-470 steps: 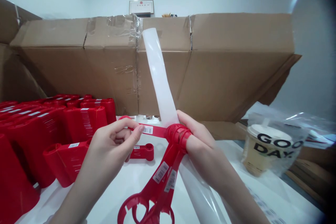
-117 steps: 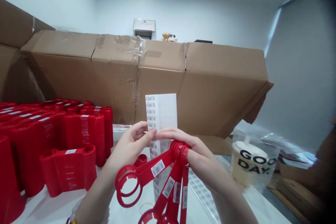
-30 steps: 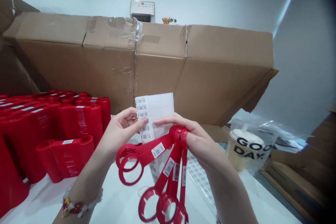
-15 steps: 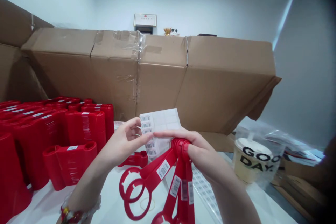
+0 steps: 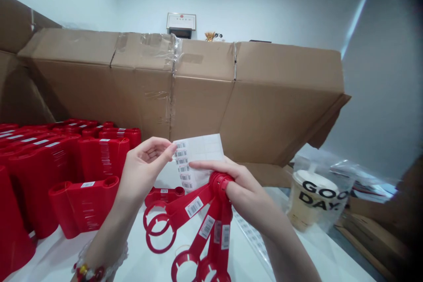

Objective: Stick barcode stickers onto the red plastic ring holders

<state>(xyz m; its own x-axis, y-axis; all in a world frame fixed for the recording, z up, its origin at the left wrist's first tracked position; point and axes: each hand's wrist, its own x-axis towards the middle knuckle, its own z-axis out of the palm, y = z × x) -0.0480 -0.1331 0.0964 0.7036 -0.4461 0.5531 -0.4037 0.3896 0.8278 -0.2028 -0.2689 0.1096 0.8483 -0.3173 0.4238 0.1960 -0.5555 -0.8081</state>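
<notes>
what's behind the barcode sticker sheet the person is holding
Behind the barcode sticker sheet stands the side of a large cardboard box. The right hand, gripping red plastic straps, covers the sheet's lower right corner, so what lies behind that corner cannot be seen.

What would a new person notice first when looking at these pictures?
The bright red plastic pieces stand out most, packed in rows on the left. In the middle, the right hand grips a bunch of red strips with rings at their ends, and the left hand pinches a white sheet of barcode stickers. Behind them rises a large cardboard box.
</notes>
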